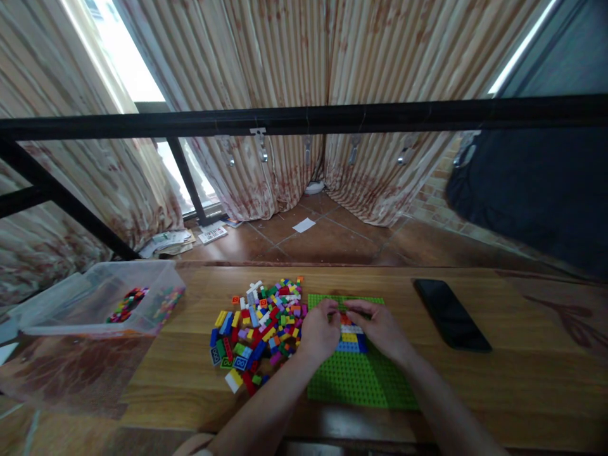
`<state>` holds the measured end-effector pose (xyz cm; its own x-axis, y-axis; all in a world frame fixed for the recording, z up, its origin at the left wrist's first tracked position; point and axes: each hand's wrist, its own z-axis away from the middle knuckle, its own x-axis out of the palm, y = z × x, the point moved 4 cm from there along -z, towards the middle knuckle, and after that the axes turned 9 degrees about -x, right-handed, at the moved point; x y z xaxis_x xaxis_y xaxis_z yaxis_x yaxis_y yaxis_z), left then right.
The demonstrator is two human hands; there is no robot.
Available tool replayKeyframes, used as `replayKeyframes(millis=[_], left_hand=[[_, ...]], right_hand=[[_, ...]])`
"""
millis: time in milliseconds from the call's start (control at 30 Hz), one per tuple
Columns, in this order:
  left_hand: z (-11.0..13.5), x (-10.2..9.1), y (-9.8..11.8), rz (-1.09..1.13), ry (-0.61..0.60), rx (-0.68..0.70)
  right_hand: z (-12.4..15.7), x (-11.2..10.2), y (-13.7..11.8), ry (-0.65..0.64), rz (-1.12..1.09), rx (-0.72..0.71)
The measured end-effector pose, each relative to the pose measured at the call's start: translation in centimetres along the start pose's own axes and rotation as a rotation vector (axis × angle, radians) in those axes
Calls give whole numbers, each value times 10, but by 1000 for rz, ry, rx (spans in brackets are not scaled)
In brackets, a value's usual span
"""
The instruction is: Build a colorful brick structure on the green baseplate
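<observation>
A green studded baseplate [351, 383] lies on the wooden table under both my hands. Joined toy bricks [349, 344] stand on its middle in rows of blue, yellow, white and orange-red. At the left side of these rows is my left hand [322, 330], its fingers curled with the tips together near the far end. My right hand [380, 327] reaches in from the right, thumb and fingers bent close over the orange-red bricks. What lies between the fingertips of either hand is hidden or too small to name. A heap of loose toy bricks [270, 323] spreads left of the baseplate.
A clear plastic box [95, 316] holding more bricks sits at the table's left end. A black phone [451, 315] lies to the right. Beyond the table run a dark metal bar [294, 120] with hanging clips and long striped curtains [275, 57].
</observation>
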<state>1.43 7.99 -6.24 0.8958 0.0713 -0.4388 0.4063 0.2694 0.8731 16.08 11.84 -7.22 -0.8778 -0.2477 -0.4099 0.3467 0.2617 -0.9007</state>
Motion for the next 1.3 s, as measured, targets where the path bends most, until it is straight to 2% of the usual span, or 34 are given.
replayKeyframes(millis=[167,367,500,600,733,833,967,1067,1167,1233,1300], left_hand=[[-3,2,-4,30,-1,20],[-7,5,-12,155,-36,-58],[-7,-8,-7,276,-45,-61],[-6,-34,3,352,-2,-66],[-6,-81,12,391,72,-88],[-5,-114,11,434,191,-94],[-2,-139,7,480,295,-104],[2,-152,8,506,358,-86],[4,-174,6,488,433,-53],[6,-195,-1,400,487,-72],[10,-220,-14,206,529,-151]], right_hand=[[0,5,4,14,-31,11],[2,2,-3,65,-18,-3],[4,-7,-9,142,17,11],[4,-13,-12,202,23,26],[4,-16,-18,261,24,8],[6,-14,-28,274,80,-29],[13,-1,-52,272,177,-165],[21,19,-74,191,227,-313],[31,45,-90,47,261,-464],[40,62,-97,-40,292,-553],[48,76,-101,-94,327,-605]])
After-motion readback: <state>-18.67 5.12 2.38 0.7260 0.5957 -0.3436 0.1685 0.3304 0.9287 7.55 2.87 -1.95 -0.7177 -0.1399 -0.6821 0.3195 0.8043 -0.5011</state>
